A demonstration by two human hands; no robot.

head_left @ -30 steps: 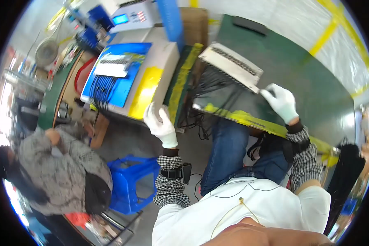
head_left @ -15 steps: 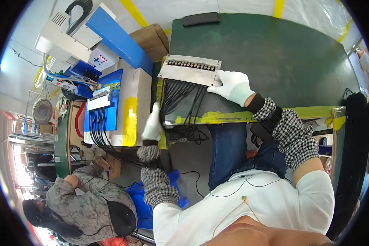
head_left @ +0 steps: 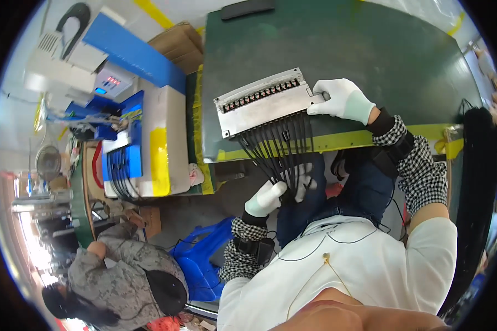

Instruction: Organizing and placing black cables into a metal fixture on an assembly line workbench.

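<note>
A silver metal fixture point(head_left: 268, 105) with a row of small terminals in its slot lies tilted on the green table, its right end higher. My right hand point(head_left: 342, 101), in a white glove, grips that right end between thumb and fingers. Black cables point(head_left: 276, 146) run from the fixture's near side over the table edge. Below the edge, my gloved left hand point(head_left: 268, 198) is closed around the cable bundle; its fingers show past the cables. The cable ends are hidden.
At left stands a blue and white bench machine point(head_left: 132, 49), with another cabled fixture point(head_left: 117, 142) on its blue plate. A black phone-like slab point(head_left: 247, 9) lies at the table's far edge. A blue stool point(head_left: 201, 265) and a seated person point(head_left: 127, 270) are at lower left.
My left hand has moved right from beside the table's left edge and closed on the cables. The fixture has turned, its right end swinging away, and shifted slightly right with my right hand.
</note>
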